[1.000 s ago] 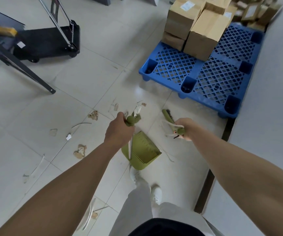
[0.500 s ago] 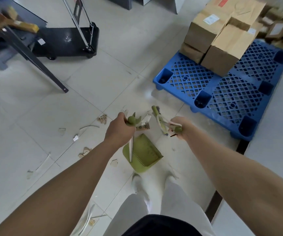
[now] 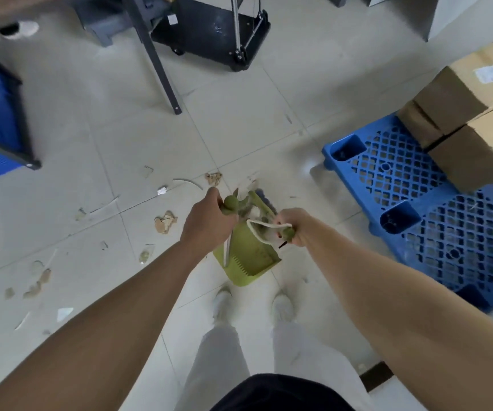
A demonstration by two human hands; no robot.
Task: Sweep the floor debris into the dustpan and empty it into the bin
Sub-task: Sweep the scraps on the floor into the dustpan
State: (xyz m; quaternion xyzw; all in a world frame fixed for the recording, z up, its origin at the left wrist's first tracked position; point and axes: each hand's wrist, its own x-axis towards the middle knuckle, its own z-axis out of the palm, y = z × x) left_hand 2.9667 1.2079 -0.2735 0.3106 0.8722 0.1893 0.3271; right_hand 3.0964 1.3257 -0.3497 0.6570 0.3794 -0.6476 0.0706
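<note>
Olive-green plastic dustpan (image 3: 246, 259) sits upright on the pale tile, long handle rising up. Matching green broom (image 3: 261, 204) is tilted just behind it, a white cord looped off its handle. Torn brown cardboard scraps (image 3: 165, 222) lie scattered on the tiles to the left.

Green dustpan (image 3: 246, 259), blue lattice pallet (image 3: 417, 185), brown boxes (image 3: 470, 114).

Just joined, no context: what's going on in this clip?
A person is sweeping up. The left hand grips the long handle of a green dustpan standing on the tiled floor in front of their feet. The right hand holds a green broom whose head sits at the pan's mouth. Cardboard scraps lie scattered to the left, not yet collected. No bin is in view.
</note>
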